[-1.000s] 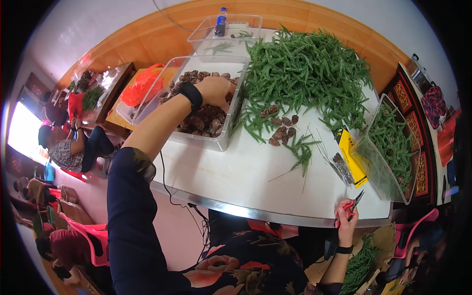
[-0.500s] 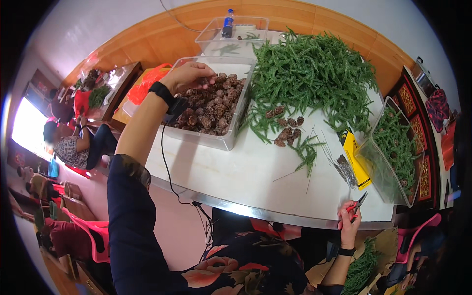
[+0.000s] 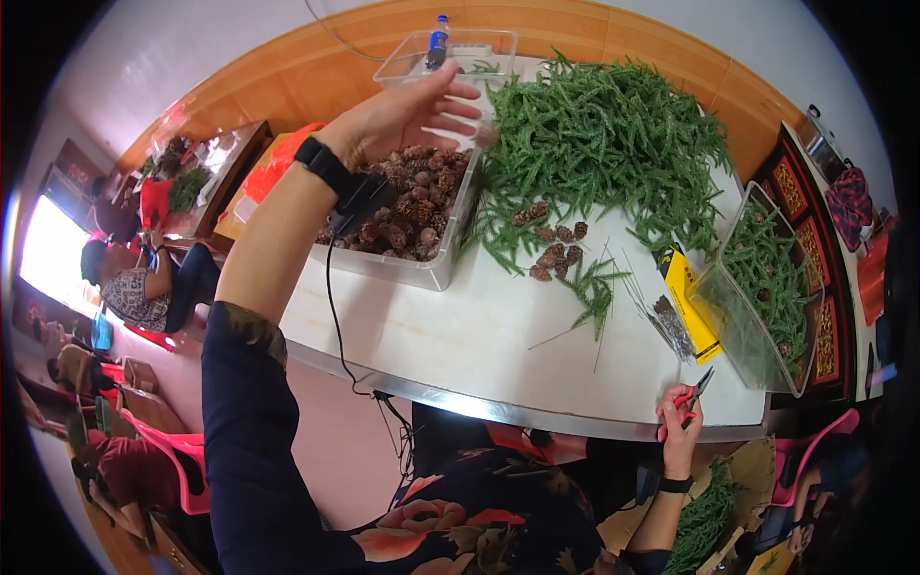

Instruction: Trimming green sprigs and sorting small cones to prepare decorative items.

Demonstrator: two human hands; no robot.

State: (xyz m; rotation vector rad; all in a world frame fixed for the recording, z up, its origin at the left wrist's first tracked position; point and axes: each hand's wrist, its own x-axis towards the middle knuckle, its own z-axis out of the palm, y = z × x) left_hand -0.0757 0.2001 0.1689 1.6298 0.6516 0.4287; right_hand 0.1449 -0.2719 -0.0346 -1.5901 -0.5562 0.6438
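Observation:
My left hand (image 3: 417,113) is raised over a clear plastic bin (image 3: 443,275) of pine cones (image 3: 412,213). Its fingers are stretched apart, and no object shows in the palm. A small brownish blur beside the fingertips is too smeared to name. At the table's front edge, my right hand (image 3: 678,433) grips red-handled pliers (image 3: 685,401), their jaws pointing up and to the right. Several loose cones (image 3: 554,257) lie mid-table beside a cut green sprig (image 3: 592,287). Behind them spreads a large heap of artificial pine sprigs (image 3: 604,144).
A yellow card (image 3: 692,305) and thin wires (image 3: 671,331) lie near a clear bin (image 3: 744,335) of greenery at the right. Another clear bin (image 3: 398,72) and a blue-labelled bottle (image 3: 438,43) stand at the back. A black cable (image 3: 337,335) hangs from my left wrist. People sit at the left.
My left hand has moved up and to the right, and its bent fingers have spread open. My right hand with the pliers has barely shifted.

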